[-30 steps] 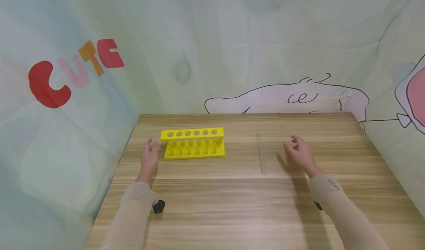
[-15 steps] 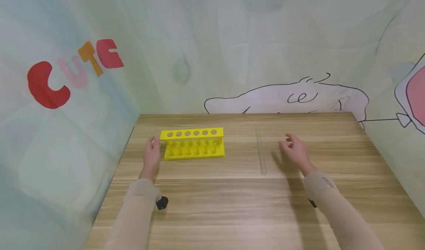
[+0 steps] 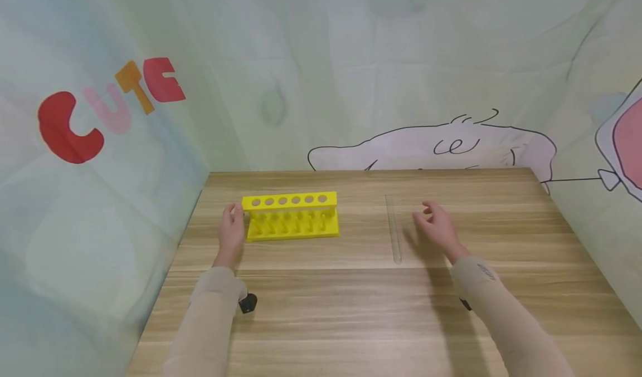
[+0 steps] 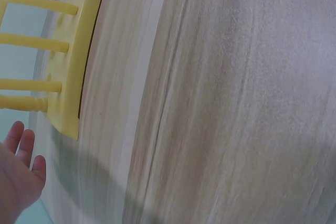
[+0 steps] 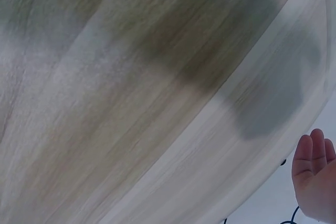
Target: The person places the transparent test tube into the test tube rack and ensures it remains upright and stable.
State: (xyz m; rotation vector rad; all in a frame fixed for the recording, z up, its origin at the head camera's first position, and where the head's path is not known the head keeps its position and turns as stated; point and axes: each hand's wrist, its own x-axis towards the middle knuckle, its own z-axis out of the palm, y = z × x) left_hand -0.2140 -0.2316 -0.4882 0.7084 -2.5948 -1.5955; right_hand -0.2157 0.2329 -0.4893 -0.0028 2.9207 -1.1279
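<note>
A yellow test tube rack [image 3: 293, 235] with a row of holes along its top bar stands at the table's back left. My left hand [image 3: 232, 235] is at the rack's left end, fingertips right by the top bar. In the left wrist view the fingers [image 4: 26, 148] are loosely extended beside the rack's pegs [image 4: 31, 85]. A clear glass test tube [image 3: 393, 229] lies on the table to the right of the rack. To the right of that tube hovers my right hand [image 3: 436, 229], fingers slightly bent and holding nothing. The right wrist view shows its relaxed fingers [image 5: 317, 150].
The wood-grain table [image 3: 351, 310] reaches back to a printed cloth wall [image 3: 321, 76]. Another cloth wall with coloured letters [image 3: 163, 81] borders the left edge. Both sleeves [image 3: 501, 304] carry a black wrist device [image 3: 248, 303].
My left hand has moved right and slightly forward, up to the rack's end. The right hand has shifted left, closer to the test tube. Rack and tube have stayed in place.
</note>
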